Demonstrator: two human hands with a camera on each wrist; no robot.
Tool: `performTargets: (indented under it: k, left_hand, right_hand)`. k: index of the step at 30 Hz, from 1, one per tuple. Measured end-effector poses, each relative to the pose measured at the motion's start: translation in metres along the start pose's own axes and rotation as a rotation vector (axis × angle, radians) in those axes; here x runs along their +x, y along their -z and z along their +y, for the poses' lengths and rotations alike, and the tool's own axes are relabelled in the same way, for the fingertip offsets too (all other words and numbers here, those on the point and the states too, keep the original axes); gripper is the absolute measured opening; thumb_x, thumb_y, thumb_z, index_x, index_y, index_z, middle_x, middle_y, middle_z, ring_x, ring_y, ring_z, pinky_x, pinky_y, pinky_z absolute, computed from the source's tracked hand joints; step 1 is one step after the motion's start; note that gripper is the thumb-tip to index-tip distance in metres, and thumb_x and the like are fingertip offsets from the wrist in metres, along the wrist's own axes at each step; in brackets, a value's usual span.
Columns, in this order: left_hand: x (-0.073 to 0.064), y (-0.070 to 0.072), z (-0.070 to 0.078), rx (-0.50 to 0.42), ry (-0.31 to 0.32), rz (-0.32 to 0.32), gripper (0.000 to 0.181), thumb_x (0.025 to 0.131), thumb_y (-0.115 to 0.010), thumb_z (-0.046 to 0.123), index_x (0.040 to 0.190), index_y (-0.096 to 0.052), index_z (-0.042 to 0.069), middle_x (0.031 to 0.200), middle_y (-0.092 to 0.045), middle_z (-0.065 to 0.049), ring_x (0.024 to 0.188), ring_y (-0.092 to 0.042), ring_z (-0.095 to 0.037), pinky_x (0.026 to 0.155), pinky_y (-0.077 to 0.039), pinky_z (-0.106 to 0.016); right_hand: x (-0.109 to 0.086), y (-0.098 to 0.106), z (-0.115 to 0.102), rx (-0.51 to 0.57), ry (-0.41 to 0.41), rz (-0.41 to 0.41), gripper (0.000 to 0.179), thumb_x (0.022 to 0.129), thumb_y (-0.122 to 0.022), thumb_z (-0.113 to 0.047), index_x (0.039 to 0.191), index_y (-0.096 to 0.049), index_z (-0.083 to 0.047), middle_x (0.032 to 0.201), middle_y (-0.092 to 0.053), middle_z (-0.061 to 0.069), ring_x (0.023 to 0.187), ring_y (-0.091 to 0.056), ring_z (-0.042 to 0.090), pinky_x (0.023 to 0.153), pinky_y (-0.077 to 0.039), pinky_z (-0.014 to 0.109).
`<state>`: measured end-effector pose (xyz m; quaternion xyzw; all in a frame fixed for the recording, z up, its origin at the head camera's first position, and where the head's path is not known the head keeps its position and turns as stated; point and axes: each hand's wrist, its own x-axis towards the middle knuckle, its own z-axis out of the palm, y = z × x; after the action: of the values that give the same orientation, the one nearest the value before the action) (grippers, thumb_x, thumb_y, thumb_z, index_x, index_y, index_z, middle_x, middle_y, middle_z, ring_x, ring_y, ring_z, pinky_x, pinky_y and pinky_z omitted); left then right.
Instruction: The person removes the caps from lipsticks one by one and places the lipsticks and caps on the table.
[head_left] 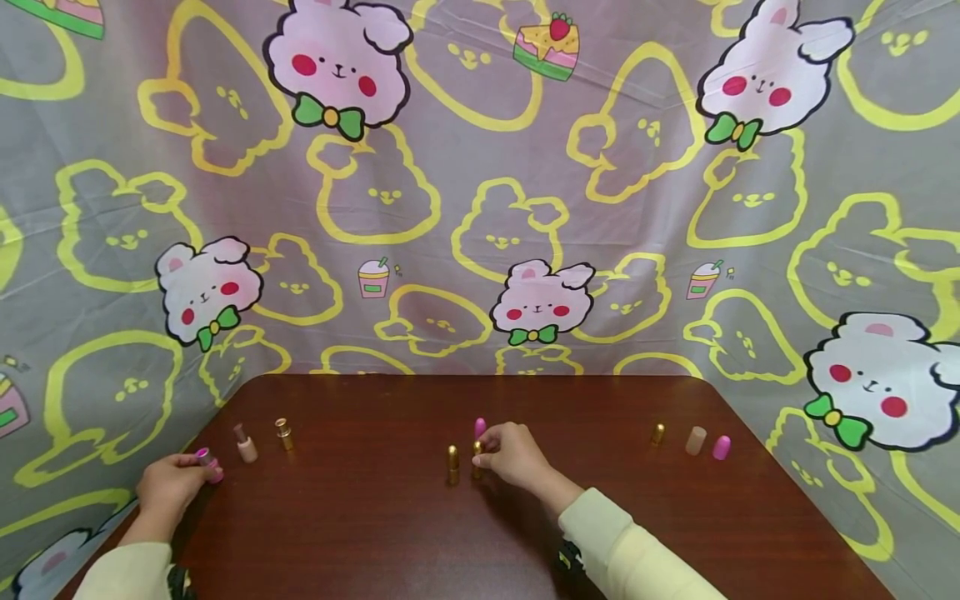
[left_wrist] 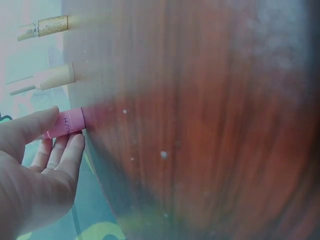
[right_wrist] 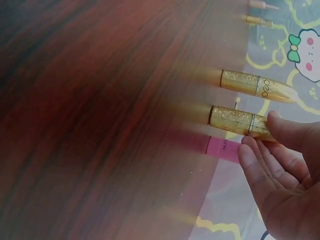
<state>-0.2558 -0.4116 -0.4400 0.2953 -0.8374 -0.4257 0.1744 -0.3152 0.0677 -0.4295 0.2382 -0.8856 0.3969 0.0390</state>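
At the table's left side, my left hand (head_left: pixel 168 487) pinches an uncapped pink lipstick (left_wrist: pixel 69 123) between thumb and fingers; its base touches the table. Beside it stand an uncapped beige lipstick (head_left: pixel 247 450) and an uncapped gold lipstick (head_left: pixel 284 435). Mid-table, my right hand (head_left: pixel 516 457) holds the upper part of an upright gold lipstick (right_wrist: pixel 231 120) with a rounded top. A second capped gold lipstick (head_left: pixel 453 467) stands just left of it. Close behind the right hand's fingers is a pink lipstick (head_left: pixel 480 428), partly hidden in the head view.
On the right side of the brown table (head_left: pixel 570 542) stand a gold cap (head_left: pixel 657 434), a translucent beige cap (head_left: pixel 696 441) and a pink cap (head_left: pixel 722 447). A cartoon-printed curtain (head_left: pixel 450 167) hangs around the table's back and sides.
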Motion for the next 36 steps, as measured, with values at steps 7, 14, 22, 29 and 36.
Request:
performTargets:
  k: [7, 14, 22, 29, 36]
  left_hand:
    - [-0.001, 0.0, 0.003, 0.004, 0.011, -0.007, 0.041, 0.076, -0.077, 0.007, 0.1, -0.057, -0.019, 0.094, -0.06, -0.033, 0.095, -0.052, -0.048, 0.078, -0.041, -0.054]
    - [0.0, 0.001, -0.001, 0.03, 0.003, -0.014, 0.042, 0.076, -0.077, 0.01, 0.1, -0.057, -0.019, 0.099, -0.059, -0.035, 0.094, -0.052, -0.048, 0.076, -0.041, -0.053]
    - [0.002, 0.003, 0.001, 0.007, -0.01, -0.029, 0.043, 0.076, -0.076, 0.007, 0.103, -0.057, -0.02, 0.09, -0.063, -0.031, 0.096, -0.053, -0.049, 0.077, -0.043, -0.052]
    - [-0.002, 0.005, 0.005, 0.017, -0.04, -0.028, 0.053, 0.081, -0.073, 0.011, 0.117, -0.05, -0.021, 0.103, -0.061, -0.035, 0.102, -0.052, -0.049, 0.075, -0.045, -0.048]
    - [-0.006, 0.004, 0.009, -0.017, -0.051, -0.007, 0.066, 0.081, -0.075, 0.016, 0.127, -0.043, -0.019, 0.12, -0.053, -0.039, 0.099, -0.055, -0.046, 0.052, -0.042, -0.022]
  right_hand:
    - [0.001, 0.004, -0.001, -0.013, 0.002, 0.002, 0.012, 0.079, -0.079, -0.006, 0.088, -0.073, 0.0, 0.077, -0.069, 0.002, 0.07, -0.062, 0.011, 0.063, -0.052, 0.028]
    - [0.001, 0.01, -0.002, -0.015, 0.033, 0.015, 0.009, 0.079, -0.079, -0.006, 0.084, -0.073, -0.002, 0.075, -0.069, 0.001, 0.068, -0.062, 0.01, 0.062, -0.052, 0.027]
    - [-0.002, 0.024, -0.01, 0.024, -0.02, 0.002, 0.01, 0.081, -0.079, -0.01, 0.088, -0.074, -0.003, 0.077, -0.069, -0.001, 0.07, -0.063, 0.01, 0.06, -0.052, 0.027]
    - [-0.004, 0.038, -0.015, 0.017, 0.008, 0.039, 0.012, 0.081, -0.079, -0.01, 0.09, -0.074, -0.004, 0.078, -0.07, -0.001, 0.072, -0.065, 0.01, 0.063, -0.053, 0.029]
    - [-0.007, 0.051, -0.016, 0.061, 0.011, 0.075, 0.013, 0.081, -0.079, -0.01, 0.09, -0.074, -0.004, 0.079, -0.07, -0.001, 0.074, -0.066, 0.012, 0.065, -0.053, 0.03]
